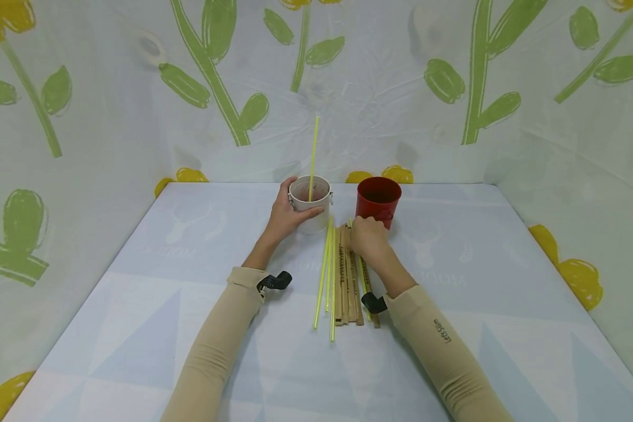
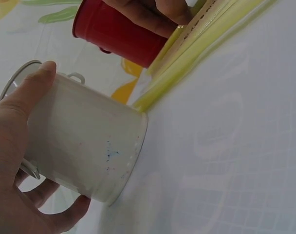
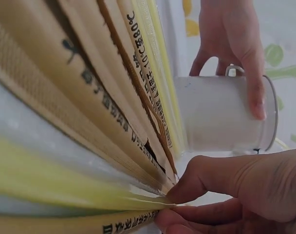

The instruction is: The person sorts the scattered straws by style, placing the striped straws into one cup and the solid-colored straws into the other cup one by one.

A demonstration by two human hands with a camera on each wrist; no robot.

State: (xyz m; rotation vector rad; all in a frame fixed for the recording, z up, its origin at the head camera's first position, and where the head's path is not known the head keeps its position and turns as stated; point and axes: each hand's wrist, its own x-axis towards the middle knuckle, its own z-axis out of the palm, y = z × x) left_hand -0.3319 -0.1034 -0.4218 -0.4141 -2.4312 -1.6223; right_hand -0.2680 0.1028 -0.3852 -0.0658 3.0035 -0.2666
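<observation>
My left hand [image 1: 287, 214] holds the small white bucket [image 2: 84, 136] by its side, with the thumb near the rim and the fingers around the far wall. The bucket stands upright, and one yellow straw [image 1: 313, 149] leans up out of it. Over the far end of a row of straws and slim brown paper packets [image 1: 343, 281] is my right hand [image 1: 370, 240]. Its thumb and index finger pinch the end of a yellow straw [image 3: 84, 192] in a clear wrapper. The printed brown packets lie beside that straw.
A red bucket [image 1: 378, 202] stands just beyond my right hand. Several more yellow straws [image 1: 323, 287] lie left of the packets, their far ends close to the white bucket. The patterned cloth [image 1: 153, 328] covers the table, and flowered sheets [image 1: 369, 117] hang around it.
</observation>
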